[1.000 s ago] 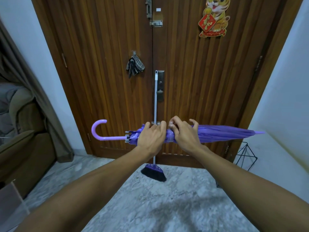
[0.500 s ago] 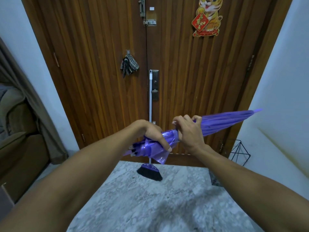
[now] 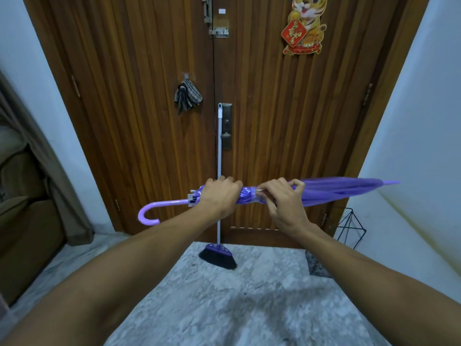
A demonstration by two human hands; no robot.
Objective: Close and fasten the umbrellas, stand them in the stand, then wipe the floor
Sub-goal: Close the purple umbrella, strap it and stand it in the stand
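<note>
A closed purple umbrella (image 3: 334, 192) lies nearly level in front of the door, its hooked handle at the left and its tip at the right. My left hand (image 3: 220, 197) grips the folded canopy near the handle end. Just to its right, my right hand (image 3: 284, 204) pinches the canopy where a pale strap wraps round it. A black wire umbrella stand (image 3: 350, 227) sits on the floor in the right corner by the white wall. A checked cloth (image 3: 187, 96) hangs from a hook on the door.
A purple broom (image 3: 219, 253) leans upright against the wooden double door (image 3: 274, 121). The floor (image 3: 224, 308) is grey marble. A brown sofa (image 3: 22, 221) and a curtain stand at the left. A dark mat edge (image 3: 316, 267) lies by the stand.
The umbrella swung from tilted, tip up at the right, back to nearly level, and its hooked handle came into view at the left. Both hands kept hold of the canopy.
</note>
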